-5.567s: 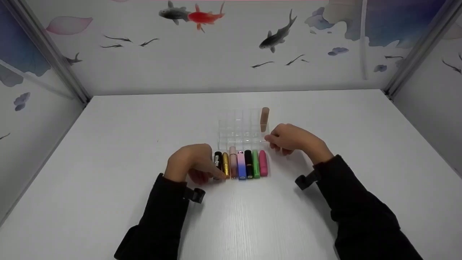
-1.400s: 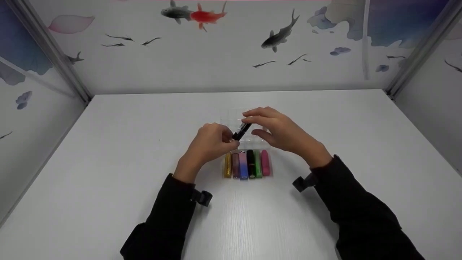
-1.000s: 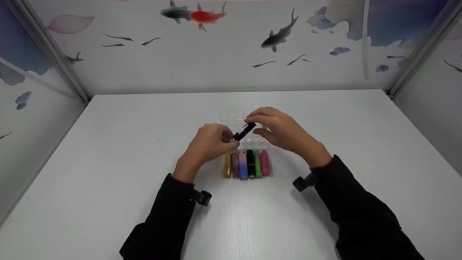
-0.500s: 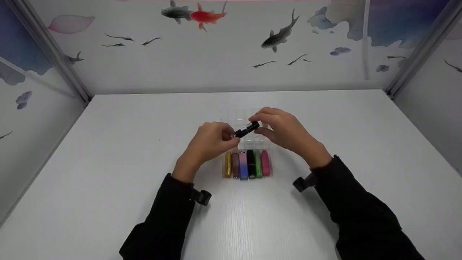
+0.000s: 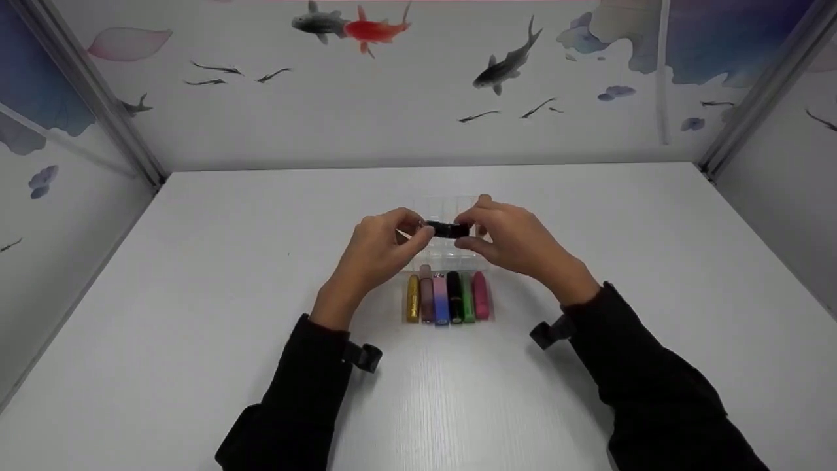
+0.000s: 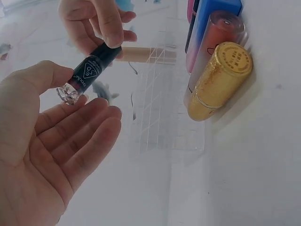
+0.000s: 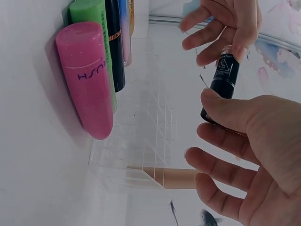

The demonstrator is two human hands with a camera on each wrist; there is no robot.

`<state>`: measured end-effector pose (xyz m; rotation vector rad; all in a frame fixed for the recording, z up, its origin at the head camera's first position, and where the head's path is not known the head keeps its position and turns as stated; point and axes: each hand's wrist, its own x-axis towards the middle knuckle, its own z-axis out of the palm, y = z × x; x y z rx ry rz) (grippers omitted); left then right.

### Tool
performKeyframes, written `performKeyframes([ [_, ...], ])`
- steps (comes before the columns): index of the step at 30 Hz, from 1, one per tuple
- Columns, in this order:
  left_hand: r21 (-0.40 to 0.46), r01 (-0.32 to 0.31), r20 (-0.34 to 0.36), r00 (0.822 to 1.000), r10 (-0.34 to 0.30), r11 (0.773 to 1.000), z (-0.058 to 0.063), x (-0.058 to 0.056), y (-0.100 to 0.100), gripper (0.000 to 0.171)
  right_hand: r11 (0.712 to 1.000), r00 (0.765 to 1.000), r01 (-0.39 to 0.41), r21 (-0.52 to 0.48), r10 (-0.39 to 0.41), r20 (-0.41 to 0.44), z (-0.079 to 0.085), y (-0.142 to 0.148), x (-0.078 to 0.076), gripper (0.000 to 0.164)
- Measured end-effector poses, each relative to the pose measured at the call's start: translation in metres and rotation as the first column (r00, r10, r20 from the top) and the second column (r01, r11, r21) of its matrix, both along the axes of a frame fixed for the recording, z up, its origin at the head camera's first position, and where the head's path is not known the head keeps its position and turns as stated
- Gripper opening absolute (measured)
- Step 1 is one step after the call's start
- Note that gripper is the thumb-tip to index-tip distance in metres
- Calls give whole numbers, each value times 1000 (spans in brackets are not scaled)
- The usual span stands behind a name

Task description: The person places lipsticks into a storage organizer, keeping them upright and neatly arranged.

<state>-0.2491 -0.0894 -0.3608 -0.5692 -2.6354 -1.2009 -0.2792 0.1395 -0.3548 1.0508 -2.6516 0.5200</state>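
Note:
Above the clear divided organizer [image 5: 451, 263], both hands hold a short black lipstick tube [image 5: 448, 229] almost level. My left hand [image 5: 379, 248] pinches its faceted, clear end between thumb and finger, the other fingers extended in the left wrist view. My right hand [image 5: 516, 235] pinches the opposite black end with thumb and index finger. White lettering shows on the lipstick tube [image 6: 90, 70] in the left wrist view. A tan tube [image 7: 176, 178] stands in the organizer, seen in the right wrist view and mostly hidden by the right hand in the head view.
Before the organizer lies a row of cosmetic tubes: gold [image 5: 412, 298], clear pinkish [image 5: 426, 301], pink-and-blue [image 5: 441, 299], black [image 5: 454, 296], green [image 5: 467, 297] and hot pink [image 5: 481, 296]. White walls with fish prints enclose the white table [image 5: 261, 216].
The black lipstick tube has left the row's left end and been raised over the organizer. Within the last second it has swung from slanted to nearly level, and my right fingers have closed on it.

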Motion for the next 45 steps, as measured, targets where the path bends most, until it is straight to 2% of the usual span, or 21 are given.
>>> performKeyframes([
  [6,31,6,-14,1000,-5,999,-2,0,1,33,999,998,-2,37,0,59,1,-3,4,26],
  [10,134,27,40,999,-32,991,-2,0,4,34,999,997,-7,45,3,74,1,-4,5,28],
  [12,221,45,78,995,-64,974,-1,1,5,35,999,997,-8,32,6,73,2,-4,5,28],
  [15,352,71,110,987,-117,933,2,2,9,36,1000,997,-11,15,9,79,2,-5,6,28],
  [19,429,80,108,985,-138,900,7,5,12,35,1000,994,-24,13,22,104,1,-7,8,30],
  [22,435,79,99,986,-134,897,15,13,15,34,999,992,-36,15,34,123,1,-9,10,29],
  [25,414,70,80,990,-113,908,23,21,18,33,999,988,-40,23,36,152,1,-11,11,28],
  [30,371,45,44,997,-65,928,22,24,21,30,997,978,-59,53,47,204,1,-14,13,31],
  [37,395,48,41,997,-70,918,1,5,21,34,992,964,-109,64,89,251,1,-15,14,34],
  [45,383,53,37,997,-73,922,-4,0,19,36,988,956,-136,68,113,271,-1,-17,15,40],
])
